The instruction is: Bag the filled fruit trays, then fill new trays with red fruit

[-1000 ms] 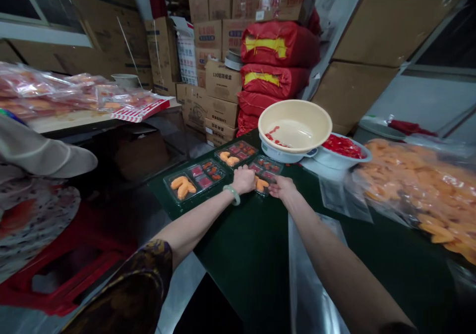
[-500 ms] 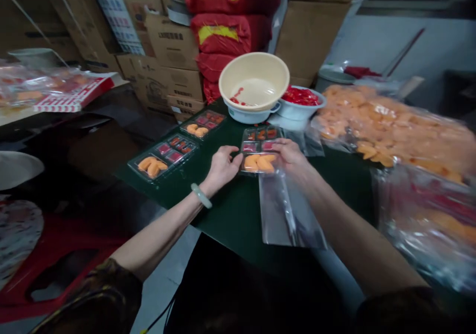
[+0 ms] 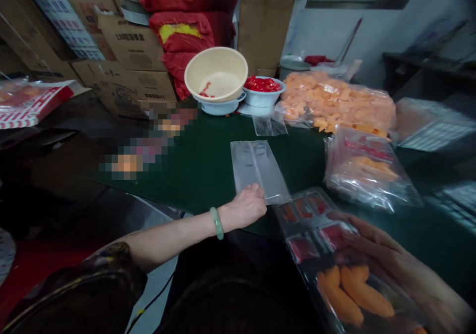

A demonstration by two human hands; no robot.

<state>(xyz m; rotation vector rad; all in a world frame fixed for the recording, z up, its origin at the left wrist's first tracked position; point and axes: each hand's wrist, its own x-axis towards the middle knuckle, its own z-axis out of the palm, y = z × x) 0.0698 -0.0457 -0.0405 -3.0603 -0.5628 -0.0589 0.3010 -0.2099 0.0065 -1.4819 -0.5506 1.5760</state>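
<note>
The left hand [image 3: 248, 208] is at the near edge of a clear plastic bag [image 3: 250, 163], fingers curled; whether they pinch the film cannot be determined. The bag lies flat on the green bench [image 3: 201, 170]. The right hand [image 3: 372, 247] grips the right side of a clear compartment tray [image 3: 307, 268], tilted at the bench's near edge, with orange pieces [image 3: 342, 302] in its nearest section. Bagged packs [image 3: 372, 168] lie stacked beyond the right hand.

L hand [image 3: 247, 208] curled on clear bag [image 3: 256, 168]; R hand [image 3: 390, 257] holds tray [image 3: 311, 267] w/ orange pcs [image 3: 368, 296].
</note>
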